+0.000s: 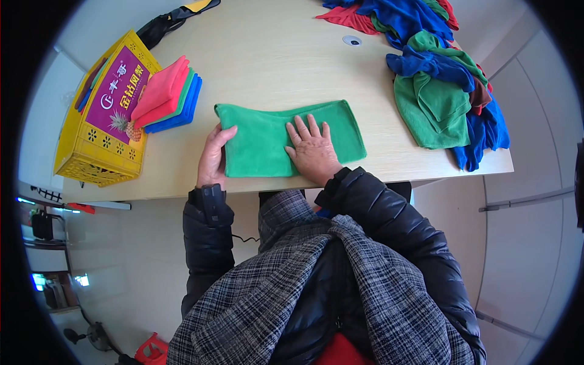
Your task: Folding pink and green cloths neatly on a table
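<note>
A green cloth [261,137] lies folded flat on the light wooden table [274,67] in front of me. My right hand [312,149] rests palm down on its right half, fingers spread. My left hand [212,157] grips the cloth's left edge, thumb on top. To the left sits a stack of folded cloths [165,96], red on top, then green and blue.
A yellow plastic crate [103,112] with a purple label stands at the table's left end. A heap of loose blue, green and red cloths [441,79] fills the right side. A dark bag [167,23] lies at the back left.
</note>
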`<move>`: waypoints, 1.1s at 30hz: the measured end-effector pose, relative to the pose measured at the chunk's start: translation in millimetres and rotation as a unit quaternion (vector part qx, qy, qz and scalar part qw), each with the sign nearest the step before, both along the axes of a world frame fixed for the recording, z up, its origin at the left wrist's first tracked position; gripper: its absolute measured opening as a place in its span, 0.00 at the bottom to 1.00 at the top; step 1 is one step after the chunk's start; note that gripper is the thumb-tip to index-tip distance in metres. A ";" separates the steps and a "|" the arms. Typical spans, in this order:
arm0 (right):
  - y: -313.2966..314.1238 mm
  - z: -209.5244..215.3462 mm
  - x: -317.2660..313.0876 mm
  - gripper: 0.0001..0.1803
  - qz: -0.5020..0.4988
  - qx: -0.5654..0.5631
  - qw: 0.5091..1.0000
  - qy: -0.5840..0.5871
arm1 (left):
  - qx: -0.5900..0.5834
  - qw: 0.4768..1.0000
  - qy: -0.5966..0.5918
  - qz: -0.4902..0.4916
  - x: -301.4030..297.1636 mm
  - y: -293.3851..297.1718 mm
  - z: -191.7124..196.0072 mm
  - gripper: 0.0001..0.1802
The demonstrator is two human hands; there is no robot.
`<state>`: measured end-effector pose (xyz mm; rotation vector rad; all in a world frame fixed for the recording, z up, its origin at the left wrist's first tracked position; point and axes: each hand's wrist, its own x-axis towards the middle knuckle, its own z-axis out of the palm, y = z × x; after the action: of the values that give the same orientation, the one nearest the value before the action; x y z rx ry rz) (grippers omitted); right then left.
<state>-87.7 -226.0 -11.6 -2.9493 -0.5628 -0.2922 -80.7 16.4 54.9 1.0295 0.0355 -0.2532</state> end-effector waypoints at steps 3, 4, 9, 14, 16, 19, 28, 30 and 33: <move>0.8 6.4 -5.1 0.33 0.005 0.008 1.000 0.000 | 0.011 1.000 -0.029 0.000 11.5 -23.4 6.8 0.16; -2.6 11.0 -10.2 0.33 0.017 0.003 1.000 0.016 | 0.022 0.999 -0.043 -0.003 16.9 -29.5 8.4 0.15; -20.8 16.4 -61.1 0.34 0.100 0.000 0.995 0.028 | 0.104 0.991 -0.086 -0.024 33.8 -76.6 25.2 0.09; -38.0 7.7 -85.6 0.37 0.165 0.023 0.986 0.029 | 0.239 0.960 -0.135 -0.061 52.5 -142.4 6.3 0.08; -41.4 10.7 -86.6 0.35 0.171 0.022 0.983 0.054 | 0.328 0.935 -0.111 -0.078 58.6 -165.8 -9.8 0.13; -42.2 9.4 -87.3 0.31 0.192 0.019 0.975 0.108 | 0.425 0.888 -0.157 -0.077 70.2 -186.8 -35.5 0.13; -45.4 -34.0 -81.0 0.36 0.185 0.045 0.981 0.044 | 0.628 0.703 -0.333 0.008 70.7 -228.3 -60.9 0.15; -47.6 -22.3 -83.0 0.35 0.189 0.091 0.978 -0.016 | 0.625 0.717 -0.308 -0.020 67.1 -230.5 -55.8 0.15; -47.3 -42.8 -74.6 0.31 0.203 0.073 0.973 0.079 | 0.613 0.742 -0.260 -0.076 62.1 -233.7 -38.8 0.16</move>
<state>-162.3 -273.2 -54.4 -2.6039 -1.0466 -0.0512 -18.5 -217.4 16.1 2.4170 -0.4552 -0.0440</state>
